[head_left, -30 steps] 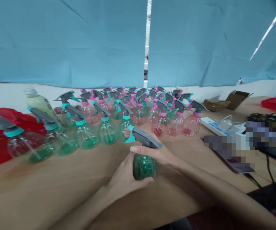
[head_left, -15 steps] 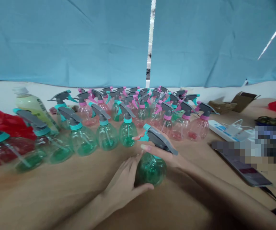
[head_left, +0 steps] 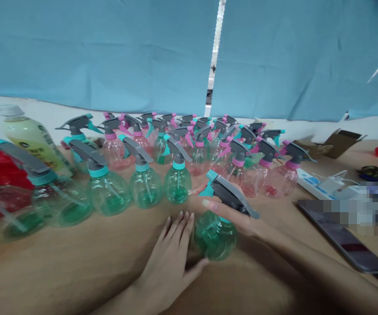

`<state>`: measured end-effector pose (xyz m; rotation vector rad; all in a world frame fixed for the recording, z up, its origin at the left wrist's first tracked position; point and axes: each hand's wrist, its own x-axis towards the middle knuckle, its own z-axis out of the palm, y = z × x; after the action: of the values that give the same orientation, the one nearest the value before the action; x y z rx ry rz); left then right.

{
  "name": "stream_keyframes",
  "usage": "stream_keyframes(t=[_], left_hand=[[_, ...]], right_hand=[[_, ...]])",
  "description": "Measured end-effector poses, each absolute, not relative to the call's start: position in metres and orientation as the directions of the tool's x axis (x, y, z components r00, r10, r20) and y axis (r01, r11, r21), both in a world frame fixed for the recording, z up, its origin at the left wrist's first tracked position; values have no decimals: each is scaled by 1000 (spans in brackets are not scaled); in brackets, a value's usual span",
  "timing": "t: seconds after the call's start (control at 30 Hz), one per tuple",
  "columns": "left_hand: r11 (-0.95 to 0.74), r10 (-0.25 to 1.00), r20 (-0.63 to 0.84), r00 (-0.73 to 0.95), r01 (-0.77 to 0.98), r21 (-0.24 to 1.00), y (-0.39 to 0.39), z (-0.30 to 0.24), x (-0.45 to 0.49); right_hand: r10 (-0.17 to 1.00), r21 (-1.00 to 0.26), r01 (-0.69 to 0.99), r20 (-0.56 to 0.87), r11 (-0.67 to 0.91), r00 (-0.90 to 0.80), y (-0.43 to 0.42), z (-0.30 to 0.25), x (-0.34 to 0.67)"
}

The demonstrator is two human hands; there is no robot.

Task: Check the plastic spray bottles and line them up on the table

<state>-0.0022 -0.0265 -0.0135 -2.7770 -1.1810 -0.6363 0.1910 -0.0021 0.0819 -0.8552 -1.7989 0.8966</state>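
A green spray bottle (head_left: 215, 239) with a grey trigger head and turquoise nozzle stands in front of me, tilted slightly. My right hand (head_left: 238, 218) has its fingers wrapped round the neck, just below the trigger head. Beside the bottle, my left hand (head_left: 171, 256) lies flat on the table, fingers stretched out and thumb apart, its tip close to the bottle's base. Whether that thumb touches the bottle, I cannot tell. Several green spray bottles (head_left: 145, 188) form a row to the left, the nearest one (head_left: 177, 183) just beyond my hands.
Behind that row stand several pink spray bottles (head_left: 282, 178) among green ones. A large labelled bottle (head_left: 33, 138) and red plastic (head_left: 12, 170) are at left. On the right lie a phone (head_left: 343, 236), a white power strip (head_left: 312, 181) and a cardboard box (head_left: 343, 142).
My left hand has come away from the bottle's side and flattened onto the table. The right hand keeps its hold at the neck. The view has shifted slightly.
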Motion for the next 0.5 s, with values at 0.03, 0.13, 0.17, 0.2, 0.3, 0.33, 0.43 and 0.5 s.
stream_keyframes(t=[0.03,0.13,0.17,0.2,0.3,0.33,0.43,0.5], left_hand=[[-706,675,391,626,701,96,-27,-14,-2],[-709,669,383,637,702,72,-27,-14,-2],[-708,671,380,637,703,70,-27,-14,-2],[-705,673,377,636,705,70,-27,-14,-2],[-702,679,374,632,708,79,-27,-13,-2],[-702,680,373,631,707,83,-26,-12,-2],[-708,677,372,635,700,92,-27,-12,-3],[-706,677,372,635,703,84,-27,-12,-2]], right_hand=[[839,-839,192,434,509,-328,-1,80,192],[832,-801,255,469,542,-295,1,76,194],[831,-794,266,477,547,-287,1,75,194],[829,-788,272,483,552,-281,2,74,194],[827,-784,278,483,555,-288,2,74,194],[826,-785,274,486,556,-285,2,74,193],[823,-790,247,502,562,-268,2,75,192],[831,-805,230,491,547,-261,2,75,192]])
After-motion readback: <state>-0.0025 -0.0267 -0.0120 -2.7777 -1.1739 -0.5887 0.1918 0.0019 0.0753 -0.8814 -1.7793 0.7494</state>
